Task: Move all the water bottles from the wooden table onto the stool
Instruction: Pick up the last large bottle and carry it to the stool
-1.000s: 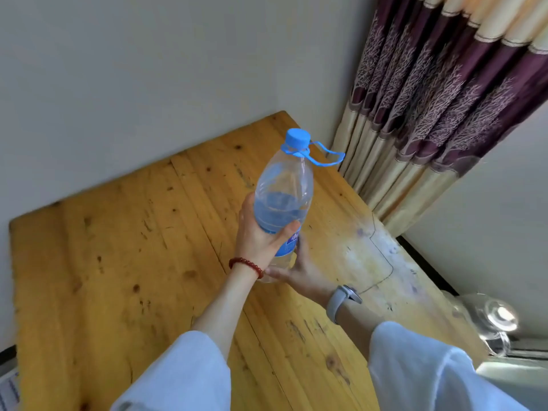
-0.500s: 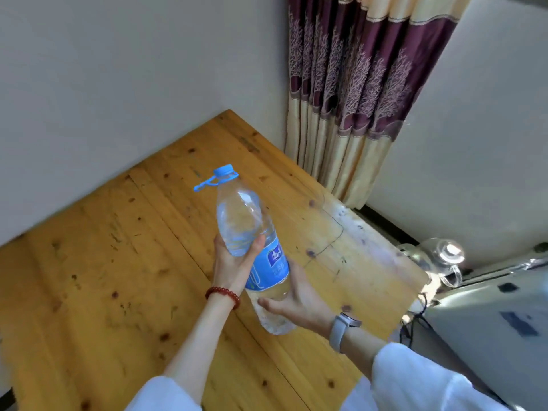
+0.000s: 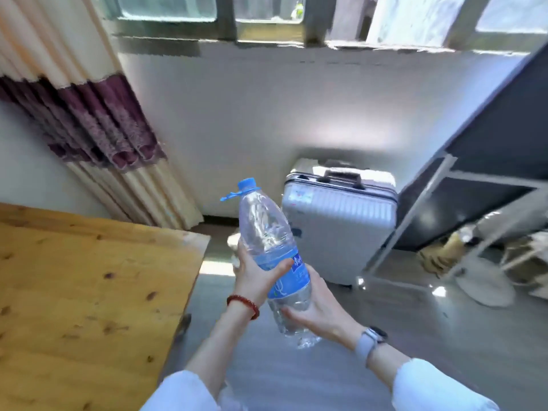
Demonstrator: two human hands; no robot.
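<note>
Water bottle (image 3: pixel 268 256) is what counts here, but going left to right the wooden table (image 3: pixel 89 292) is met first: no bottles are seen on the part of it in view, so this could well be the last one, though much of the top is cut off by the frame edge. A cream and purple curtain (image 3: pixel 98 126) is hung behind it.

Next, the left hand (image 3: pixel 256 277) is wrapped round the bottle's middle, thumb laid across the blue label, with a red bead bracelet (image 3: pixel 243 305) worn at that wrist. The bottle is held in the air past the table's right edge, over the grey floor (image 3: pixel 296 375), tilted so the blue cap (image 3: pixel 247 185) leans up and to the left. Its lower end is cupped from below by the right hand (image 3: pixel 314 310), fingers curled under it; a watch (image 3: pixel 369 341) is worn there. A two-hand hold is probably used because it's a big bottle and awkward for one hand.

White writing is printed on the label, but it's too blurred to be read, so no brand can be given.

Further right, a silver suitcase (image 3: pixel 341 221) is stood by the wall, then a metal frame (image 3: pixel 444 203) with clutter under it. No stool is seen anywhere yet.
</note>
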